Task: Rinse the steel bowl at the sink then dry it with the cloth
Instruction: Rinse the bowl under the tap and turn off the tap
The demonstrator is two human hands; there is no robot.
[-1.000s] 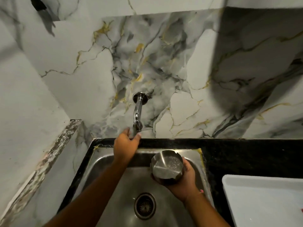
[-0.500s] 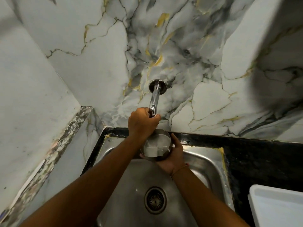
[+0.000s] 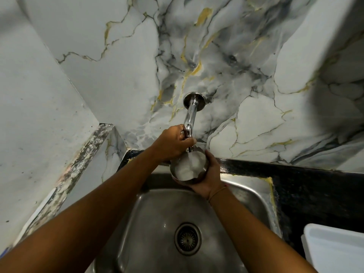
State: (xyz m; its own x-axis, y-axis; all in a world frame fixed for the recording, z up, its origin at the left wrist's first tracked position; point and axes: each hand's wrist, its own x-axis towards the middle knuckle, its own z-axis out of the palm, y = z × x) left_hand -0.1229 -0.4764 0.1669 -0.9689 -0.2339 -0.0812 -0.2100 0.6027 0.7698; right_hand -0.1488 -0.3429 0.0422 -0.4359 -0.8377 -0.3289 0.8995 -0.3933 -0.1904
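A small steel bowl (image 3: 188, 166) is held under the chrome wall tap (image 3: 190, 119), above the back of the steel sink (image 3: 254, 196). Water runs from the spout into the bowl and froths white inside it. My right hand (image 3: 208, 178) cups the bowl from below and from the right. My left hand (image 3: 173, 143) is closed around the tap's handle, just above the bowl's left rim. No cloth is in view.
The sink's drain (image 3: 187, 239) lies below the bowl. A black counter (image 3: 315, 192) runs to the right of the sink, with a white tray (image 3: 334, 251) at the lower right. Marble wall stands behind and to the left.
My left hand went from touching the tap to gripping its handle. My right hand brought the bowl up and left under the spout, and water now flows into it.
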